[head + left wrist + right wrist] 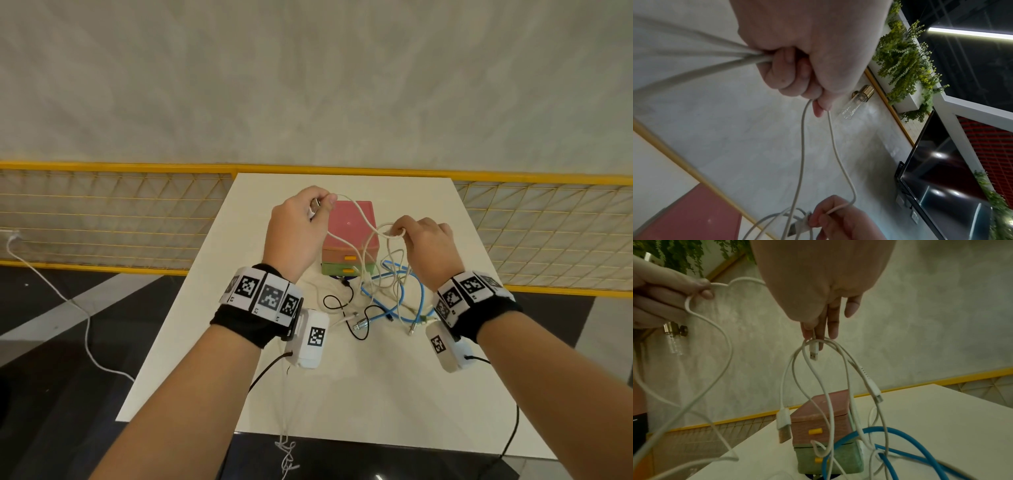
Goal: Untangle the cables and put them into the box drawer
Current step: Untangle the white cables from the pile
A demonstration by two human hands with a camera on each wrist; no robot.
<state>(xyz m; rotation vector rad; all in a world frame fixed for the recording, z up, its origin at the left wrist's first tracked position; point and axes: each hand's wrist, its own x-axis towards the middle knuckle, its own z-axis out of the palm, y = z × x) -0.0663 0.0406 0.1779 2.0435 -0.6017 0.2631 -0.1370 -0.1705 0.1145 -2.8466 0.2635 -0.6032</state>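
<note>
Left hand (pixel 301 222) lifted, fist closed round several strands of white cable (pixel 359 216). Right hand (pixel 423 240) pinches a bunch of white loops (pixel 818 369) near a USB plug. Blue cable (pixel 390 305) and black cable (pixel 342 301) lie tangled on the table (pixel 342 394), just near of the closed box drawer (pixel 349 240). Cables judged light, limp, snag-prone; best taken by the plugs. Marks on one plug sleeve, possibly lettering, unreadable.

You stand in a lobby-like commercial interior: behind the white counter (pixel 342 394) runs a yellow mesh railing (pixel 102 219), beyond it a pale plaster wall (pixel 308 85) bearing a wall-mounted screen (pixel 941 178), a brass lamp (pixel 859 99) and hanging greenery (pixel 904 61).
</note>
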